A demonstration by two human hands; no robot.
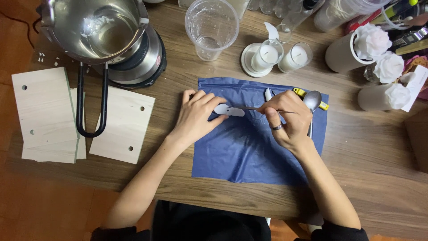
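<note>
Single head cam, no second view, so nothing shared. Looks almost straight down on table (365,178), wearer's body at 6 o'clock edge, forearms running up into frame. Pretty close: both hands, left (196,117) and right (287,119), sit near centre over blue sheet (249,156). Far table side at 12 o'clock gets cropped. Metal pot (96,29) cut off at 11 o'clock, white candles (379,67) squeezed in at 2 o'clock.

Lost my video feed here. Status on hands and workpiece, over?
Left hand pins the flat white wax piece on the blue plastic sheet. Right hand grips a thin metal tool, tip on it. Metal spoon beside.
</note>
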